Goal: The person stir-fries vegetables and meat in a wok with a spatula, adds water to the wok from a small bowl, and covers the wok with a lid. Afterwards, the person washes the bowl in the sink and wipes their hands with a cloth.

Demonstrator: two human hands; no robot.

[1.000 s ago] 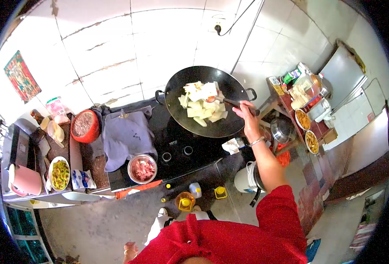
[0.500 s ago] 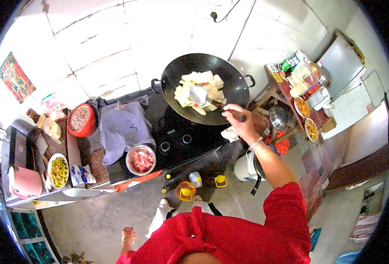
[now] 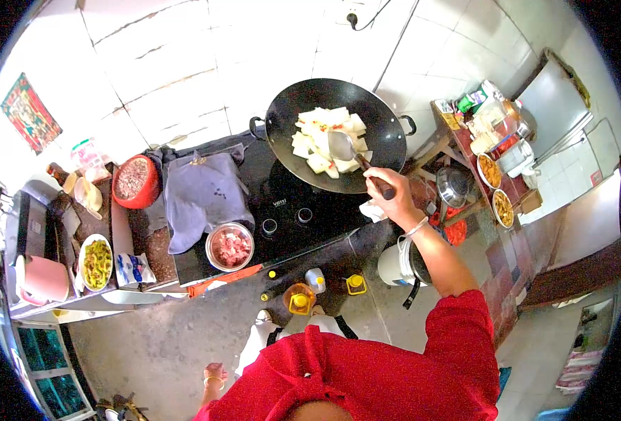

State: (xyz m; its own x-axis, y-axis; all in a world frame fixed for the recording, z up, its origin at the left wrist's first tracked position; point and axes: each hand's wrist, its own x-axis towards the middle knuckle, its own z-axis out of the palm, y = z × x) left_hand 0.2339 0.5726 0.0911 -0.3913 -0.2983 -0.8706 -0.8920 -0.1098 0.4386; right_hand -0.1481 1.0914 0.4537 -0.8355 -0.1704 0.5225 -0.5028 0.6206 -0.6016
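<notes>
A black wok (image 3: 381, 116) holds pale cut vegetable pieces (image 3: 321, 137) on a black induction cooktop (image 3: 282, 203). My right hand (image 3: 393, 198) grips the dark handle of a metal spatula (image 3: 344, 147), whose blade lies over the pieces near the wok's middle. My left hand (image 3: 216, 372) hangs low by my side, fingers curled, holding nothing that I can see. A steel bowl of raw chopped meat (image 3: 230, 247) stands at the cooktop's front left corner.
A grey cloth (image 3: 198, 200) lies left of the cooktop, a red bowl (image 3: 135, 181) beyond it, and a plate of green vegetables (image 3: 97, 263) further left. Oil bottles (image 3: 298, 298) stand on the floor. A shelf with bowls and jars (image 3: 493, 168) is at the right.
My right hand drew the spatula back from the wok's far side toward its middle, then shifted slightly right. The view tilted a little; my left hand stayed down.
</notes>
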